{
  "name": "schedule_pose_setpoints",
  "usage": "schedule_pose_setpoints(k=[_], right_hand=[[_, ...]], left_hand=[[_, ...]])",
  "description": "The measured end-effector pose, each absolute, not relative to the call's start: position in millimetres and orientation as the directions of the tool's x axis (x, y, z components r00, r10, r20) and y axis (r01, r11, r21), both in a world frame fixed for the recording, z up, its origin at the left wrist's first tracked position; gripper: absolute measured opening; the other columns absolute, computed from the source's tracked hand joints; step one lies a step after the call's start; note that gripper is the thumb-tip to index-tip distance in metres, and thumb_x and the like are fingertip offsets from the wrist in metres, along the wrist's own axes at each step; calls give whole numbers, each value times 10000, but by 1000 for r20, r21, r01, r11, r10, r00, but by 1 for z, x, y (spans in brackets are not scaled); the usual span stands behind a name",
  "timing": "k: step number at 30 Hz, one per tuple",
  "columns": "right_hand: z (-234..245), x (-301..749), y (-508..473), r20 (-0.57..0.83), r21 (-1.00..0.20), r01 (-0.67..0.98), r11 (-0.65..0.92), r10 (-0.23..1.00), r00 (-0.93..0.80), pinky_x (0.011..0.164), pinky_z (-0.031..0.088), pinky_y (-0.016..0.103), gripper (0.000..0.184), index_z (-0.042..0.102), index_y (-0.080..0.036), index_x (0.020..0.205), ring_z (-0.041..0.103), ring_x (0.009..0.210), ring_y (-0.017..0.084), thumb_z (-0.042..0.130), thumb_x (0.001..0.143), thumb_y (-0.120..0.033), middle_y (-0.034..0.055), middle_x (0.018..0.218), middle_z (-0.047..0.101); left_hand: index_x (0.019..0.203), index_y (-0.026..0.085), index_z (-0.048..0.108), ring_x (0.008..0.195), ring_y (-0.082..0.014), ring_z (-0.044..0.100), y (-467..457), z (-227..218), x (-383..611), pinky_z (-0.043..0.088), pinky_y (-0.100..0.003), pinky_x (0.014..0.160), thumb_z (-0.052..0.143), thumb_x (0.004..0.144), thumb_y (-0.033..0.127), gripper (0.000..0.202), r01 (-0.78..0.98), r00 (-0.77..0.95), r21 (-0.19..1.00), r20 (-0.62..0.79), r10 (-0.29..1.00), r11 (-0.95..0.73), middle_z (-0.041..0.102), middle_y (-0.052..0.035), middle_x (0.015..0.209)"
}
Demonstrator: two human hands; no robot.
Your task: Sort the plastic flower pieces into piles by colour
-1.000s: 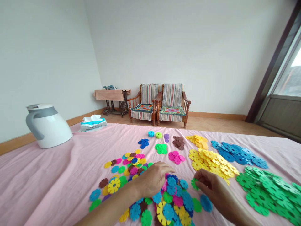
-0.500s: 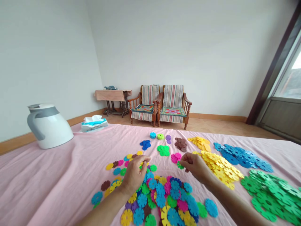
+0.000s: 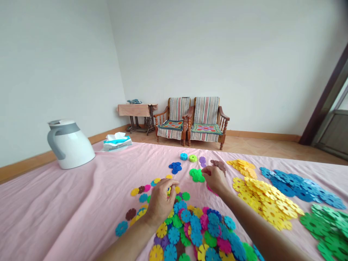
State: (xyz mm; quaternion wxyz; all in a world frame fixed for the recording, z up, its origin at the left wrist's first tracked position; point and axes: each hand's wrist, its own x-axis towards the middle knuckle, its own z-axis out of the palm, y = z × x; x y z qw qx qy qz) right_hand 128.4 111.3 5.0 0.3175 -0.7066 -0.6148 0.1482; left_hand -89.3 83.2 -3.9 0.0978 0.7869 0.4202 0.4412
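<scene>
A mixed heap of flat plastic snowflake discs (image 3: 195, 228) in many colours lies on the pink cloth (image 3: 81, 203) in front of me. My left hand (image 3: 161, 201) rests on the heap's far left side, fingers curled in a pinch on a yellow disc. My right hand (image 3: 214, 178) reaches farther out, its fingers pinched together at a small pile of light green discs (image 3: 196, 174); a green disc sits at its fingertips. The hand covers most of a pink pile behind it.
Sorted piles lie beyond and to the right: blue (image 3: 175, 167), brown (image 3: 219, 165), yellow (image 3: 261, 195), blue (image 3: 299, 185), green (image 3: 328, 224). A white kettle (image 3: 71, 144) and a tissue pack (image 3: 117, 142) stand far left. Two wooden armchairs (image 3: 193, 121) stand by the wall.
My right hand carried a green disc from the heap's right edge forward to the light green pile. My left hand shifted left and forward on the heap. The view swung slightly left.
</scene>
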Motion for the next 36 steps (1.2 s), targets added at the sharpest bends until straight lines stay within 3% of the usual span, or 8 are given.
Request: schedule_pose_setpoints(k=[5,11,16,22,30,34,36], right_hand=[[4,110,86,193,-636,760,137,981,-15,595,413,220,182,710,-189,748,626,677,151,537,739,-136,21,717,703],[-6,83,70,185,-624,743,242,970,-160,633,412,230,274,702,-206,939,597,691,142,616,682,-166,44,873,673],[-7,79,68,194,-612,757,227,972,-135,613,385,241,223,662,-166,847,569,690,151,646,627,-134,55,846,637],[-4,90,80,186,-659,738,144,982,-25,515,359,185,113,601,-172,695,571,589,114,544,673,-77,-8,622,623],[0,119,116,232,-668,743,-30,941,246,585,398,231,139,633,-175,746,628,692,173,514,702,-119,53,731,694],[3,121,107,242,-681,732,-7,942,234,616,410,250,182,645,-167,806,633,725,184,484,732,-125,78,827,711],[5,118,94,234,-691,721,46,958,164,587,409,242,174,650,-166,793,627,670,169,486,740,-139,60,775,706]], left_hand=[[846,182,670,838,-176,661,87,-7,-90,511,-288,780,457,808,126,224,577,197,577,588,784,-578,714,-39,853],[818,179,661,798,-168,671,93,-8,-97,524,-271,750,468,802,154,195,542,110,661,557,823,-519,720,-30,828],[800,178,660,788,-162,673,94,-7,-99,527,-263,745,459,802,158,202,542,90,675,546,833,-501,722,-30,821],[781,180,663,783,-161,676,93,-6,-98,530,-267,756,452,791,145,214,537,87,679,546,833,-501,724,-30,803],[766,177,667,757,-166,681,91,-4,-97,537,-274,734,457,786,137,214,514,82,695,543,835,-503,726,-26,777],[766,175,671,742,-160,677,91,-4,-96,533,-266,728,457,772,117,221,517,74,693,548,833,-502,724,-23,764],[769,175,671,738,-157,676,91,-3,-96,532,-261,722,459,774,122,219,513,81,695,544,835,-503,724,-23,764]])
